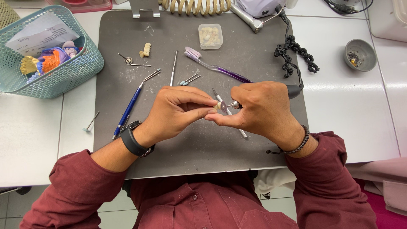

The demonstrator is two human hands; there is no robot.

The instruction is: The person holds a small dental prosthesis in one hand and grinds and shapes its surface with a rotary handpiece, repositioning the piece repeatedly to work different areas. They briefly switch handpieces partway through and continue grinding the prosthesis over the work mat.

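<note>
Head view, looking down on a dark grey work mat (199,157) laid over a white table (347,110); left hand (176,112) over the middle of the mat, thumb and fingertips pinched shut on a small cream tooth-like piece (217,106); right hand (260,108) just beside it, fingers wrapped closed round a dark handpiece (293,90), its small disc tip (223,106) touching or all but touching the cream piece; both hands meeting above the mat, the piece held between them; black watch (133,142) on the left wrist, dark bead bracelet (299,146) on the right, maroon sleeves on both arms.

Behind the hands on the mat: purple-handled toothbrush (216,65), blue pen-like tool (129,108), slim metal probe (174,68), small cream dental cast (146,50), clear little box (210,35) with pale pieces inside; coiled black cord (296,53) running back from the handpiece.

Off the mat to the left, teal mesh basket (63,72) holding paper and coloured dental models; to the right, small grey bowl (360,54) well apart from the hands.
</note>
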